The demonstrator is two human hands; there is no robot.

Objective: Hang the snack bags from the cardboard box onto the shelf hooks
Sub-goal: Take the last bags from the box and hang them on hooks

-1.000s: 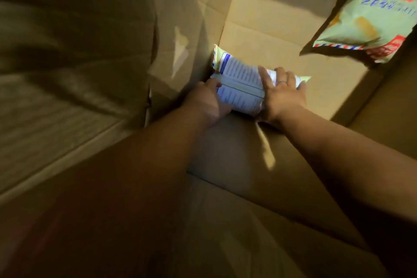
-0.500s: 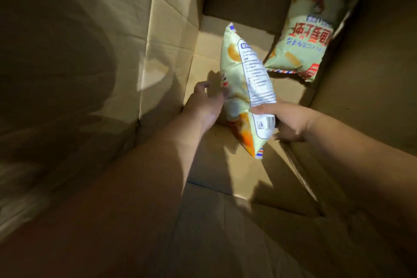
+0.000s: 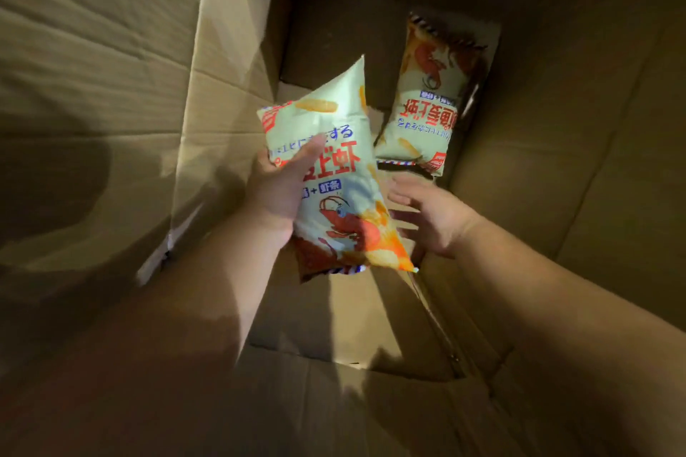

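Hands were inside a brown cardboard box (image 3: 575, 159). Left hand (image 3: 276, 193) held a puffy green snack bag (image 3: 334, 174). Right hand (image 3: 430, 215), spread wide, was nearest another bag (image 3: 434, 100), longways in the far corner.

dim, warm light from above | deep shadows | wide-angle edge stretch

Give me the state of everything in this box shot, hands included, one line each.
Cardboard box: open, viewed from above.
Held snack bag: gripped, raised off the box floor.
Second snack bag: lying at the box's far end, front up, untouched.
Left hand: gripping the raised bag, thumb across its front.
Right hand: open, fingers spread, holding nothing.
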